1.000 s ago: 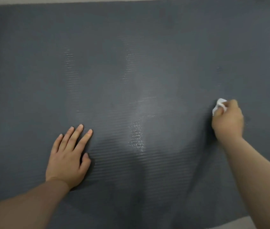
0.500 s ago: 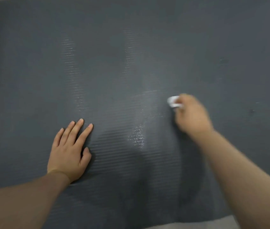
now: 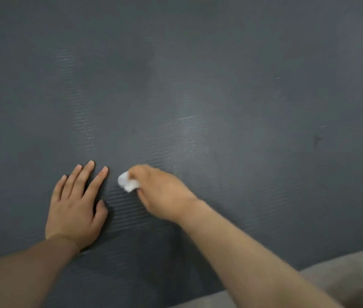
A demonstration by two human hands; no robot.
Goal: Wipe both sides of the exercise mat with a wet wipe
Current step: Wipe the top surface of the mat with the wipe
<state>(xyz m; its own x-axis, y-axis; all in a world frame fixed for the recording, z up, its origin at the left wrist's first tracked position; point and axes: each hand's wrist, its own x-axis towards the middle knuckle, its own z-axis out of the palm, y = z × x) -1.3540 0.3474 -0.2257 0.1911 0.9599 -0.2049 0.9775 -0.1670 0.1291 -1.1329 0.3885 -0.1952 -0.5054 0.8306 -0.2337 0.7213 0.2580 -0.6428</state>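
Wiping is the step in hand: the right hand [image 3: 162,192] has its grip closed round a crumpled white wet wipe [image 3: 128,181], which pokes out past the fingers and lies against the dark grey ribbed foam exercise mat [image 3: 220,85]. The left hand [image 3: 76,203] rests flat just beside the grip, fingers straight and spread, pressing the mat down and holding nothing.

To do this well, I judge the wipe should be kept bunched but pressed flat enough that more than its tip meets the foam. Strokes ought to run along the ribs as well as across them, so the grooves get cleaned. The flat hand should move along with the grip to stop the mat creeping. Faint glossy streaks beyond the grip suggest damp patches there; the matte areas further off on both sides look unwiped, and the underside would follow.

Behind the right forearm, towards the person, a strip of pale beige floor [image 3: 354,276] shows at the mat's near edge. Nothing else of the room is visible.
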